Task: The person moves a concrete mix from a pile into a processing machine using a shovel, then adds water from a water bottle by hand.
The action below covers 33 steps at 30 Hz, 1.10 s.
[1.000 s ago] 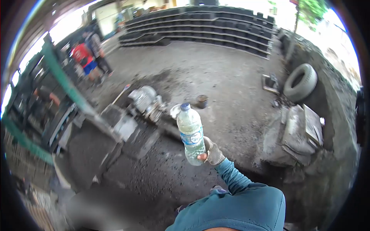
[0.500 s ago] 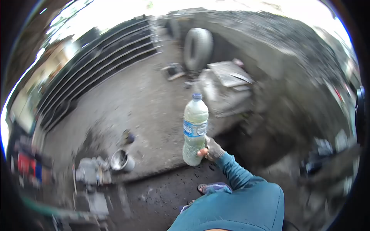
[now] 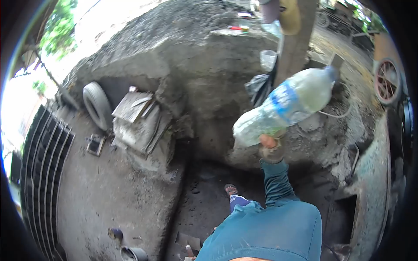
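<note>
My right hand point(image 3: 271, 148), in a grey glove with bare fingertips, is closed round the lower part of a large clear plastic bottle point(image 3: 285, 104). The bottle has a blue label and holds a pale, cloudy content. It lies tilted in the air, its blue cap towards the upper right and its base towards the lower left. Behind the bottle are a wooden post point(image 3: 298, 48) and a rough concrete wall point(image 3: 204, 74). My left hand is not in view.
On the left, a tyre point(image 3: 97, 105) leans near stacked sacks and boards point(image 3: 141, 126), beside a barred metal rack point(image 3: 41, 148). A metal pot point(image 3: 133, 253) stands at the lower left. A dark opening point(image 3: 345, 217) is at the lower right, and a spoked wheel point(image 3: 387, 81) is at the far right.
The view has swung to the right, bringing the post and wheel into sight. The bottle has gone from upright to strongly tilted, and has moved up and right in view, still in my right hand.
</note>
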Available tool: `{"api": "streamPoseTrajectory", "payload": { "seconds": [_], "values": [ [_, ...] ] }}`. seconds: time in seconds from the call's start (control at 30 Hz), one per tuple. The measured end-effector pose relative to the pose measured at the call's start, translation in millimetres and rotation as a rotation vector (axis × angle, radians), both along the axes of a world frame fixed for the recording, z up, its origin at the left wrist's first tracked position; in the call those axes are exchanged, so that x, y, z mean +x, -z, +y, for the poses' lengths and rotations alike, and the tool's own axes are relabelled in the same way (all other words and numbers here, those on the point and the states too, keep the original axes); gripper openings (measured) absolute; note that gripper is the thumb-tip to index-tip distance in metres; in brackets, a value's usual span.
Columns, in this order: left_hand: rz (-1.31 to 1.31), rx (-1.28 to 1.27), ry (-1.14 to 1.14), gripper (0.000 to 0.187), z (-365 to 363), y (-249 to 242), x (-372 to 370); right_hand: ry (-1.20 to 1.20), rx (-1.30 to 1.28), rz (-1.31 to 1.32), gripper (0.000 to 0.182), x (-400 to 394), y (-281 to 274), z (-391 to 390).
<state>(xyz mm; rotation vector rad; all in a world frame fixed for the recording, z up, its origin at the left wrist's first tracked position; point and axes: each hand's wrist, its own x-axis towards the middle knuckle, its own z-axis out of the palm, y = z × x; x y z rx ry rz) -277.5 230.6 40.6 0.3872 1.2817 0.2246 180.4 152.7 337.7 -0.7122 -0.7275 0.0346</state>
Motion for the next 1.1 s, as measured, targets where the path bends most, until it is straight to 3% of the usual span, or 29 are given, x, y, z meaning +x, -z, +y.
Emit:
{"api": "streamPoseTrajectory", "payload": {
  "seconds": [0.03,0.1,0.2,0.4,0.6,0.63,0.8,0.83,0.87,0.9,1.0,1.03,1.1],
  "values": [
    [0.008,0.015,0.031,0.022,11.6,-1.7,14.6,0.180,0.085,-0.009,0.070,14.4,-10.7,-14.5],
    [0.018,0.038,0.092,0.023,32.0,-7.2,48.5,0.674,-0.041,-0.011,0.065,55.1,-24.2,-49.4],
    [0.021,0.076,0.195,0.023,61.8,-18.1,111.2,0.997,-0.041,0.003,0.055,113.3,-100.1,-78.5],
    [0.031,0.125,0.370,0.023,88.5,-42.3,226.7,1.432,-0.289,-0.222,0.061,339.7,-143.6,-106.2],
    [0.040,0.147,0.388,0.024,85.3,-70.2,287.5,1.572,-0.528,-0.260,0.067,521.8,-153.0,-78.2],
    [0.041,0.150,0.384,0.024,84.9,-72.9,290.6,1.581,-0.510,-0.243,0.077,538.7,-154.5,-75.1],
    [0.052,0.153,0.316,0.024,74.1,-81.1,307.6,1.759,-0.636,-0.438,0.071,646.9,-136.4,-63.0],
    [0.056,0.156,0.294,0.025,70.1,-81.1,308.7,1.713,-1.014,-0.299,0.071,633.0,-138.8,-58.2],
    [0.064,0.157,0.269,0.025,65.8,-82.3,312.1,1.340,-1.414,-0.287,0.075,650.2,-126.7,-50.7],
    [0.072,0.150,0.256,0.025,60.8,-82.7,311.0,1.318,-1.605,-0.332,0.080,605.3,-139.9,-52.1],
    [0.090,0.135,0.208,0.025,45.3,-79.0,304.4,1.386,-1.455,-0.332,0.074,653.9,-109.4,-48.4],
    [0.096,0.127,0.196,0.025,38.9,-76.9,300.0,1.369,-1.389,-0.354,0.063,648.5,-107.2,-52.7],
    [0.098,0.118,0.172,0.025,29.2,-73.5,294.2,1.350,-1.463,-0.416,0.053,669.4,-110.5,-56.1]
  ]
}}
